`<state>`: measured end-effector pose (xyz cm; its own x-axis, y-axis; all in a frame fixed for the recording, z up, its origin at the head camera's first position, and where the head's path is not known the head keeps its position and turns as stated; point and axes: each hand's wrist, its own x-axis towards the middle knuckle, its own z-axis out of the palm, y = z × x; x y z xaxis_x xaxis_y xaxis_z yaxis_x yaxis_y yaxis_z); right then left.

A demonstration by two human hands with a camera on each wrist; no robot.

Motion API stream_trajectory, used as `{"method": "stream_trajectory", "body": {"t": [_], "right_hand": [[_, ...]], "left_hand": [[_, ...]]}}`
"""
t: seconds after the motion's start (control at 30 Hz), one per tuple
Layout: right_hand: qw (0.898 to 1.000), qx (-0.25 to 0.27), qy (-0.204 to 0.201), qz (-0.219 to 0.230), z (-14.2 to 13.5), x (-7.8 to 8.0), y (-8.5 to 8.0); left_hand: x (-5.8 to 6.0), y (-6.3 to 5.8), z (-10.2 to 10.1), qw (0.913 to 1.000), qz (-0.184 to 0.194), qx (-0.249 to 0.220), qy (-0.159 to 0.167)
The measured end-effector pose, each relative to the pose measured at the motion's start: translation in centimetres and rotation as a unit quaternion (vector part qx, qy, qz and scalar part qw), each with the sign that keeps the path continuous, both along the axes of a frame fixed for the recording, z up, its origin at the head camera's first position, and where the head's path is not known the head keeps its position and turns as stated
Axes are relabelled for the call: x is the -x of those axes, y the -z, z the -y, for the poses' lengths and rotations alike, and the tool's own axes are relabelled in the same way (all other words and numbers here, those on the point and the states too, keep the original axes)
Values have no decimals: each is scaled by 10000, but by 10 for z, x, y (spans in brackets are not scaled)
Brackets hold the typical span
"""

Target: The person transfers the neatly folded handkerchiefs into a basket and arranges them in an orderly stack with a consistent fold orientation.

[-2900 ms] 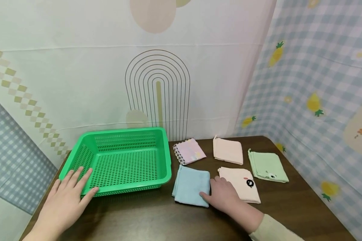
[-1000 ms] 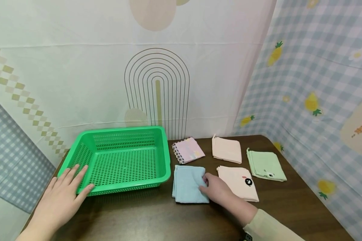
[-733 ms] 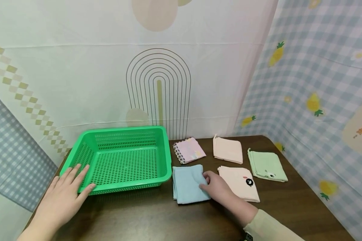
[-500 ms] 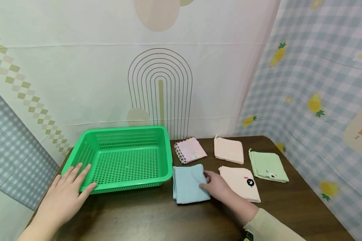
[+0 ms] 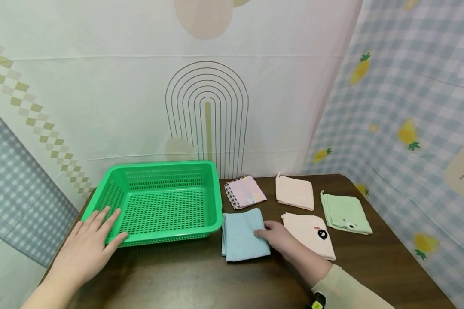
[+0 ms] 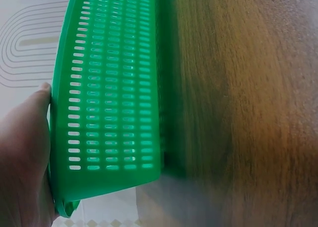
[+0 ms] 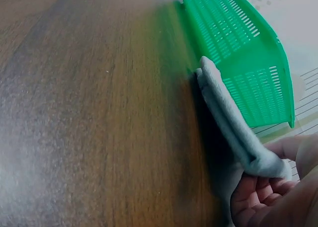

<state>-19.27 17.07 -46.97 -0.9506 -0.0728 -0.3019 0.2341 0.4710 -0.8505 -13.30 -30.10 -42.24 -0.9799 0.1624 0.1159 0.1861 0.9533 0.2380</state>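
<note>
A folded light-blue towel [image 5: 244,236] lies right of the green basket [image 5: 166,235]. My right hand [image 5: 280,240] pinches its right edge, thumb on top and the other fingers curled underneath. In the right wrist view the gripped edge of the blue towel [image 7: 233,117] is raised off the table, with dark shadow below. My left hand [image 5: 87,246] rests over the basket's near left corner, fingers straight and spread across the rim. The left wrist view has the left hand [image 6: 25,142] against the perforated basket wall [image 6: 112,103].
Other folded towels lie on the brown table [image 5: 185,279]: a lilac one [image 5: 246,191] behind, a pale pink one [image 5: 294,192], a green one [image 5: 346,212], and a pink one with a black face patch [image 5: 307,236] beside my right hand. A patterned cloth [image 5: 120,94] hangs behind.
My right hand's fingertips have gone from the blue towel's right side to a pinch on its edge. The towel has turned slightly, its right edge lifting. The left hand stays on the basket.
</note>
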Motion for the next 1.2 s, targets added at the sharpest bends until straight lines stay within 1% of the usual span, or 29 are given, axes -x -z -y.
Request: {"method": "stream_trajectory", "body": {"t": [0.2, 0.43, 0.57, 0.93, 1.1, 1.2], "right_hand": [[9997, -16, 49, -256, 4, 1, 1], [9995, 116, 130, -260, 4, 1, 2], [9996, 92, 114, -261, 5, 1, 1], [9989, 94, 82, -448, 7, 0, 1], [9983, 232, 127, -520, 7, -1, 2], [9975, 410, 188, -548, 7, -2, 2]], "left_hand": [[0, -1, 0, 10000, -27, -20, 2], [1, 1, 2, 10000, -49, 12, 4], [2, 1, 2, 10000, -49, 31, 2], [3, 3, 2, 10000, -6, 49, 9], [4, 4, 3, 10000, -67, 52, 13], [4, 4, 3, 9999, -102, 40, 13]]}}
